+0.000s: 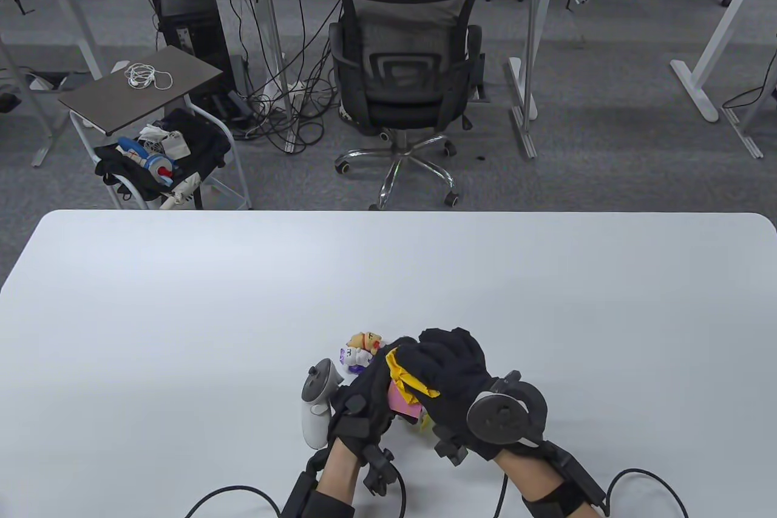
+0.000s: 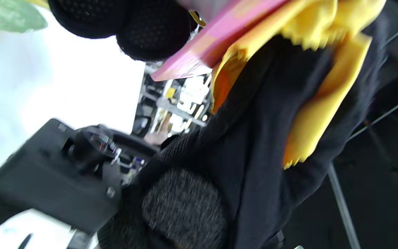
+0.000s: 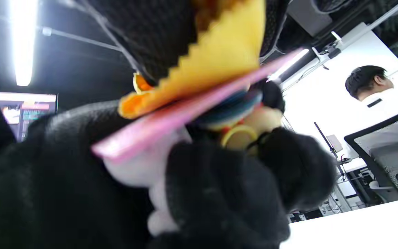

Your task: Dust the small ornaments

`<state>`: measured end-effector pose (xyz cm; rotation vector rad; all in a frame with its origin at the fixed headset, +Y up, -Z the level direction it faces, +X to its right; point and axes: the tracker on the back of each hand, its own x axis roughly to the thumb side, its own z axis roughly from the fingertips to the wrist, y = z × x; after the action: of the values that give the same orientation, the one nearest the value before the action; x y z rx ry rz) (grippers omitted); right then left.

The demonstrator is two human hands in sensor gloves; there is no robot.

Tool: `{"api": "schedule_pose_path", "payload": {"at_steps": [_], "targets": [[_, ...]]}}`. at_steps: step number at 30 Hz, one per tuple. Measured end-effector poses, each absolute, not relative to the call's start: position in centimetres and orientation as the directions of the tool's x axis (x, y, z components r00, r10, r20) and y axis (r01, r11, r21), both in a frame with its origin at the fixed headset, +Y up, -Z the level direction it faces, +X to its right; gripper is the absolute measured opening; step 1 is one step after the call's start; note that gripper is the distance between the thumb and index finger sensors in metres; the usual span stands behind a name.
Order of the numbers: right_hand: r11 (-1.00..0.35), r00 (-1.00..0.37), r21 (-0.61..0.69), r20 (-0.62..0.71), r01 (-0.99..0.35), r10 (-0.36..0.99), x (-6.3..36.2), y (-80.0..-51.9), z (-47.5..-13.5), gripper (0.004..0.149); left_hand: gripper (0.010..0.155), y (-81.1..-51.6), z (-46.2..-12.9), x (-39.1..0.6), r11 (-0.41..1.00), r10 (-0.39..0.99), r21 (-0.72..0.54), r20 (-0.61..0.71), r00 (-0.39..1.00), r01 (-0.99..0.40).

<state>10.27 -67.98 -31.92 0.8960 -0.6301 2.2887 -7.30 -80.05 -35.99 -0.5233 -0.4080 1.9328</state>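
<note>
My left hand (image 1: pixel 364 399) grips a small ornament with a flat pink base (image 1: pixel 403 405) just above the white table (image 1: pixel 182 311). My right hand (image 1: pixel 449 369) holds a crumpled yellow cloth (image 1: pixel 408 377) and presses it on that ornament's pink base. In the left wrist view the pink base (image 2: pixel 219 38) lies against the cloth (image 2: pixel 320 103). In the right wrist view the cloth (image 3: pixel 219 58) covers the base (image 3: pixel 185 117), and the ornament's white body with a yellow ring (image 3: pixel 238 133) sits among my left fingers (image 3: pixel 219 197). Two more ornaments, a yellow-orange one (image 1: pixel 366 340) and a purple-white one (image 1: pixel 354 359), stand just behind my hands.
A small pale yellow-green thing (image 1: pixel 425 421) lies on the table under my hands. Beyond the table's far edge are an office chair (image 1: pixel 403 81) with a seated person and a small cart (image 1: pixel 152 117) at the left. Glove cables trail off the near edge.
</note>
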Motion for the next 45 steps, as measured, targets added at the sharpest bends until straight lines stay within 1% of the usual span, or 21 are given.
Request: {"api": "schedule_pose_path", "payload": {"at_steps": [1,2,5,8,10,11,12,13,14,15,16,17,18,19,20,23,30,37,39,42,45], "targets": [[-0.696,-0.587,-0.2,0.716,-0.69,0.377,10.6,-67.9,-32.2,0.048,0.06,-80.0,-36.0,-7.3,-0.436,0.898,-0.493,-0.185,-0.399,-0.752],[-0.689,-0.589,-0.196,0.705,-0.698,0.395,10.8,-67.9,-32.4,0.048,0.06,-80.0,-36.0,-7.4,-0.441,0.896,-0.502,-0.197,-0.399,-0.744],[-0.689,-0.642,-0.228,0.633,-0.688,0.432,12.4,-67.9,-33.6,0.048,0.06,-79.8,-36.1,-8.2,-0.38,0.924,-0.505,-0.181,-0.336,-0.775],[-0.682,-0.65,-0.217,0.591,-0.698,0.477,13.4,-68.3,-34.4,0.048,0.068,-78.5,-36.1,-9.7,-0.322,0.947,-0.455,-0.149,-0.285,-0.83],[-0.674,-0.641,-0.207,0.59,-0.709,0.492,13.4,-68.2,-34.5,0.048,0.07,-77.3,-36.3,-11.3,-0.207,0.978,-0.381,-0.075,-0.193,-0.901],[-0.676,-0.641,-0.207,0.59,-0.708,0.491,13.4,-68.1,-34.4,0.048,0.067,-76.6,-36.3,-12.4,-0.13,0.991,-0.328,-0.048,-0.121,-0.936],[-0.678,-0.64,-0.205,0.593,-0.706,0.488,13.3,-68.1,-34.4,0.048,0.066,-76.0,-36.2,-13.5,-0.052,0.998,-0.263,-0.038,-0.044,-0.963],[-0.678,-0.639,-0.206,0.597,-0.706,0.484,13.3,-68.0,-34.3,0.048,0.065,-75.7,-36.2,-14.1,-0.004,0.999,-0.217,-0.035,0.004,-0.976],[-0.678,-0.639,-0.206,0.599,-0.705,0.483,13.3,-68.0,-34.2,0.048,0.064,-75.1,-36.2,-15.1,0.073,0.996,-0.138,-0.044,0.08,-0.988],[-0.678,-0.639,-0.206,0.599,-0.705,0.483,13.3,-68.0,-34.2,0.048,0.064,-74.5,-36.2,-15.9,0.178,0.98,-0.059,-0.074,0.182,-0.982],[-0.678,-0.636,-0.201,0.599,-0.707,0.486,13.3,-67.9,-34.3,0.048,0.064,-74.2,-36.3,-16.4,0.264,0.96,-0.017,-0.097,0.264,-0.964],[-0.674,-0.631,-0.194,0.597,-0.713,0.495,13.4,-67.9,-34.3,0.048,0.063,-73.7,-36.5,-17.1,0.418,0.902,0.024,-0.133,0.411,-0.908],[-0.672,-0.629,-0.192,0.596,-0.716,0.5,13.5,-67.9,-34.4,0.048,0.063,-73.2,-36.8,-17.5,0.56,0.82,0.032,-0.16,0.549,-0.828],[-0.67,-0.628,-0.191,0.594,-0.718,0.503,13.6,-67.9,-34.4,0.048,0.062,-73.0,-37.2,-17.8,0.65,0.751,0.032,-0.184,0.634,-0.76],[-0.668,-0.627,-0.19,0.592,-0.719,0.507,13.6,-67.9,-34.5,0.048,0.062,-72.9,-37.6,-18.0,0.737,0.663,0.032,-0.228,0.713,-0.675],[-0.66,-0.619,-0.183,0.589,-0.729,0.52,13.8,-67.9,-34.6,0.048,0.063,-73.6,-39.2,-18.6,0.86,0.489,0.005,-0.299,0.819,-0.511],[-0.657,-0.615,-0.174,0.581,-0.734,0.533,14.0,-68.0,-34.8,0.048,0.067,-76.5,-42.4,-19.2,0.952,0.24,-0.093,-0.371,0.897,-0.293],[-0.663,-0.623,-0.166,0.562,-0.73,0.544,14.2,-68.3,-35.2,0.048,0.069,-78.5,-44.2,-19.3,0.961,0.107,-0.198,-0.378,0.919,-0.193],[-0.667,-0.626,-0.166,0.56,-0.726,0.542,14.2,-68.4,-35.2,0.048,0.069,-78.9,-44.4,-19.3,0.957,0.083,-0.23,-0.376,0.923,-0.18],[-0.682,-0.639,-0.168,0.557,-0.712,0.531,14.0,-68.6,-35.3,0.048,0.067,-79.5,-44.3,-19.5,0.949,0.098,-0.243,-0.38,0.92,-0.202],[-0.695,-0.648,-0.166,0.555,-0.7,0.521,13.9,-68.8,-35.3,0.048,0.064,-80.1,-44.2,-19.9,0.93,0.145,-0.26,-0.389,0.91,-0.259]]}}
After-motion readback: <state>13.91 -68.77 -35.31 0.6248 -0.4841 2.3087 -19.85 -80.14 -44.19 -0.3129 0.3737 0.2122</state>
